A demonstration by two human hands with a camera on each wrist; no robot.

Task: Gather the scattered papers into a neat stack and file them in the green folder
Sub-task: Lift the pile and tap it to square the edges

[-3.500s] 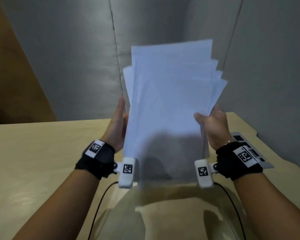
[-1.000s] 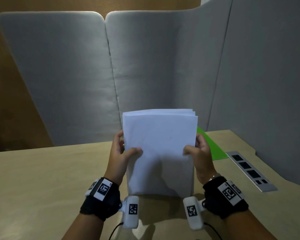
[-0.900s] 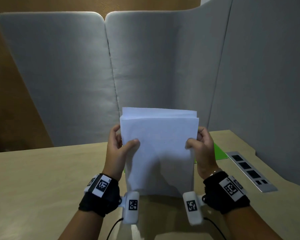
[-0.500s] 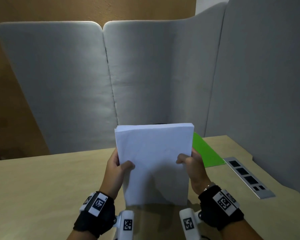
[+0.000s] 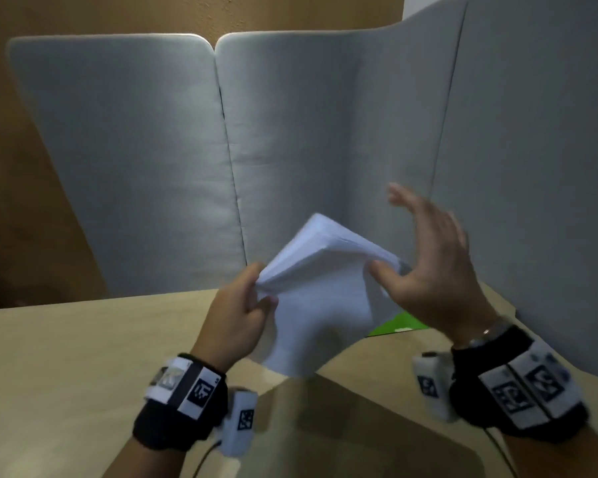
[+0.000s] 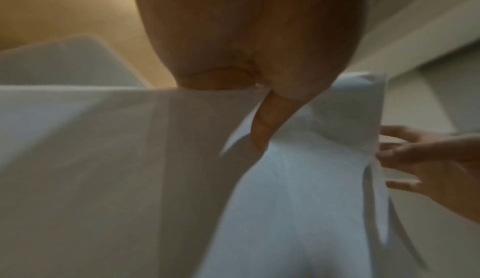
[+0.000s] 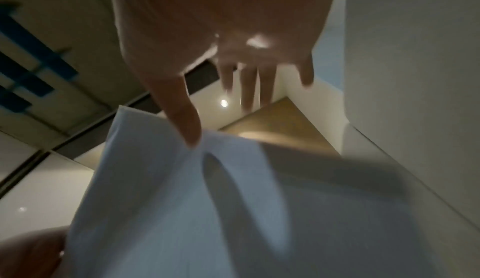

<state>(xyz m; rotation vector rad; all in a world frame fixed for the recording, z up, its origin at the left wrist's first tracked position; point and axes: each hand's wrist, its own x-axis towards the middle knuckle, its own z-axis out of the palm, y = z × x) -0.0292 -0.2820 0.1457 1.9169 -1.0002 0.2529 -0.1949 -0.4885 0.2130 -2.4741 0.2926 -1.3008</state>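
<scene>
The white paper stack [image 5: 321, 298] hangs tilted above the desk, one corner pointing up and its sheets bent. My left hand [image 5: 256, 298] pinches its left edge, thumb [image 6: 262, 130] in front and fingers behind. My right hand [image 5: 425, 263] is spread beside the right edge; only the thumb [image 7: 187, 126] touches the paper [image 7: 182, 210], and the other fingers [image 7: 249, 85] are straight and apart from it. A strip of the green folder [image 5: 394, 324] shows on the desk behind the stack, mostly hidden by it.
The light wooden desk [image 5: 66, 357] runs left and forward of my hands. Grey padded dividers [image 5: 135, 150] close off the back and the right side. A thin black cable [image 5: 204, 457] trails from my left wrist.
Half a second ago both hands gripped the stack standing upright on the desk. Now it is lifted and tipped sideways, and my right hand has let go and spread its fingers.
</scene>
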